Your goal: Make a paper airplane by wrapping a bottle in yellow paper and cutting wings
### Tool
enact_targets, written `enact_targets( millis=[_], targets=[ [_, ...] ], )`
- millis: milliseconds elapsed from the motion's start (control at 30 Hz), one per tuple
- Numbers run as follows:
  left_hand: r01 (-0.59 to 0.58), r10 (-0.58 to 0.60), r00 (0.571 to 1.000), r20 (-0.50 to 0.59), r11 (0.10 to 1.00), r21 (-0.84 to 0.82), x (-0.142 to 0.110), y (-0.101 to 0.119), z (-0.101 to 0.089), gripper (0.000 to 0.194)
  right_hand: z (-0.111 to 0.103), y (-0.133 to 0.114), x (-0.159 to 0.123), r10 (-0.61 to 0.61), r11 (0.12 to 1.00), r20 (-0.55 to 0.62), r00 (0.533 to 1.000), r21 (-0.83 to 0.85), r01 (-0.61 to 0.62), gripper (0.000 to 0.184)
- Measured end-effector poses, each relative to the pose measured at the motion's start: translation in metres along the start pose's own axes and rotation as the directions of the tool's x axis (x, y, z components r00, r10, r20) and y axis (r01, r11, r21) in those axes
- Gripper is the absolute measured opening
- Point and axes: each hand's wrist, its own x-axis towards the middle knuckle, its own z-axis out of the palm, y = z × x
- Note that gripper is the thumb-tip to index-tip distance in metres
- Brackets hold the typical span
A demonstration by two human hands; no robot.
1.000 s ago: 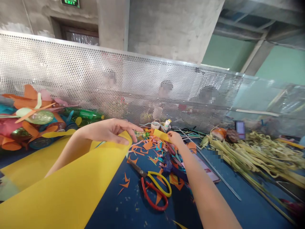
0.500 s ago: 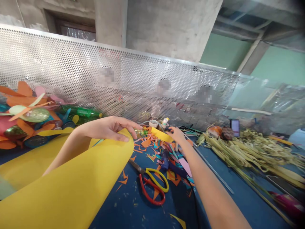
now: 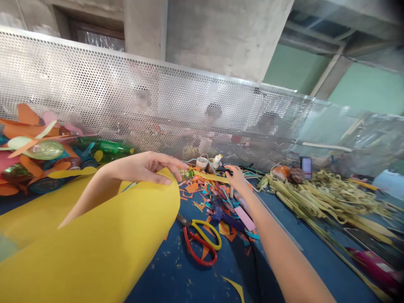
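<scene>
A big yellow paper sheet point(image 3: 126, 235) curls up toward me from the left. My left hand point(image 3: 151, 166) has its upper edge pinched between thumb and fingers. Farther back, my right hand point(image 3: 237, 177) closes its fingers on a slim dark object point(image 3: 227, 170), possibly a pen; its kind is not clear. A yellow paper strip point(image 3: 211, 176) lies over the scraps, its right end close to those fingers. On the blue table, scissors point(image 3: 202, 243) with one red and one yellow handle rest apart from both hands, their blades partly behind the sheet.
Paper scraps point(image 3: 192, 187) and a dark blue tool point(image 3: 225, 216) lie mid-table. Paper-trimmed bottles point(image 3: 47, 149) crowd the left. Dried leaf strips point(image 3: 318, 195), a phone point(image 3: 306, 167) and a magenta object point(image 3: 375, 267) are on the right. A perforated metal screen point(image 3: 176, 105) stands behind; people show through it.
The yellow strip has tipped from showing its broad face to lying flatter. My right hand has shifted slightly away from it. The left hand keeps its hold, and the view has shifted slightly.
</scene>
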Motion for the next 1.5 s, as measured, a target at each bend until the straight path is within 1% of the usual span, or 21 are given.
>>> enact_targets(
  millis=[67,133,233,300,367,433,467,533,600,667,767,833,900,967,1033,1067,1133,1200,1267,1367,1500],
  targets=[
    [-0.003,0.003,1.0,-0.013,1.0,0.017,0.0,-0.002,-0.001,0.044,-0.005,-0.01,-0.006,0.006,0.999,-0.023,1.0,0.045,-0.005,0.027],
    [-0.022,0.023,0.999,-0.023,1.0,0.016,0.001,-0.003,-0.001,0.044,-0.009,-0.026,-0.017,0.007,0.994,0.012,1.0,0.108,-0.009,0.027],
    [-0.079,0.076,0.996,-0.055,0.996,-0.041,0.003,-0.005,0.001,0.044,-0.011,-0.067,-0.048,-0.067,0.969,0.171,0.983,0.245,0.023,0.031],
    [-0.114,0.108,0.991,-0.075,0.99,-0.077,0.006,-0.005,0.004,0.045,-0.013,-0.102,-0.078,-0.189,0.927,0.311,0.932,0.37,0.064,0.048],
    [-0.127,0.12,0.99,-0.073,0.987,-0.098,0.01,-0.006,0.009,0.045,-0.014,-0.138,-0.111,-0.434,0.734,0.505,0.746,0.678,-0.031,0.079],
    [-0.105,0.099,0.993,-0.056,0.988,-0.117,0.013,-0.006,0.015,0.044,-0.017,-0.169,-0.141,-0.543,0.592,0.551,0.633,0.786,-0.176,0.085],
    [-0.086,0.08,0.996,-0.048,0.988,-0.127,0.015,-0.006,0.018,0.044,-0.018,-0.18,-0.154,-0.561,0.517,0.547,0.622,0.817,-0.253,0.081],
    [-0.045,0.041,0.999,-0.03,0.99,-0.134,0.02,-0.009,0.022,0.045,-0.02,-0.191,-0.172,-0.503,0.398,0.604,0.619,0.797,-0.454,0.067],
    [0.0,0.0,1.0,0.0,0.993,-0.116,0.025,-0.015,0.022,0.047,-0.022,-0.189,-0.183,-0.388,0.33,0.652,0.652,0.759,-0.562,0.06],
    [0.064,-0.063,0.998,0.026,0.997,-0.05,0.03,-0.026,0.018,0.048,-0.024,-0.177,-0.188,-0.232,0.395,0.687,0.689,0.714,-0.579,0.054],
    [0.198,-0.2,0.98,-0.004,0.965,0.172,0.035,-0.05,0.011,0.047,-0.025,-0.153,-0.19,0.006,0.683,0.629,0.777,0.565,-0.462,0.047],
    [0.303,-0.291,0.953,-0.088,0.891,0.339,0.035,-0.064,0.015,0.047,-0.023,-0.14,-0.19,0.103,0.797,0.538,0.836,0.458,-0.393,0.045],
    [0.367,-0.259,0.927,-0.273,0.781,0.506,0.031,-0.073,0.033,0.047,-0.02,-0.133,-0.191,0.146,0.815,0.483,0.863,0.436,-0.382,0.042],
    [0.362,-0.046,0.896,-0.442,0.652,0.666,0.023,-0.073,0.067,0.041,-0.017,-0.131,-0.193,0.15,0.785,0.459,0.876,0.483,-0.387,0.038],
    [0.304,0.081,0.902,-0.424,0.58,0.756,0.011,-0.069,0.11,0.041,-0.015,-0.131,-0.194,0.14,0.765,0.426,0.894,0.526,-0.371,0.032],
    [0.272,0.095,0.918,-0.386,0.556,0.785,0.005,-0.067,0.132,0.046,-0.015,-0.132,-0.194,0.134,0.77,0.413,0.901,0.529,-0.358,0.029],
    [0.224,0.039,0.958,-0.285,0.522,0.823,-0.007,-0.064,0.171,0.06,-0.016,-0.134,-0.195,0.124,0.8,0.402,0.907,0.5,-0.331,0.023],
    [0.245,-0.054,0.967,-0.25,0.482,0.841,-0.017,-0.063,0.197,0.067,-0.02,-0.135,-0.195,0.093,0.836,0.411,0.907,0.463,-0.296,0.021],
    [0.288,-0.135,0.958,-0.254,0.476,0.831,-0.024,-0.065,0.209,0.072,-0.024,-0.135,-0.194,0.045,0.874,0.418,0.907,0.423,-0.238,0.023],
    [0.336,-0.219,0.941,-0.259,0.499,0.799,-0.031,-0.065,0.211,0.075,-0.031,-0.131,-0.192,-0.069,0.956,0.434,0.898,0.285,-0.065,0.03],
    [0.335,-0.231,0.94,-0.251,0.489,0.805,-0.04,-0.061,0.208,0.063,-0.041,-0.126,-0.184,-0.194,0.975,0.524,0.83,0.008,0.222,0.037]
  ],
)
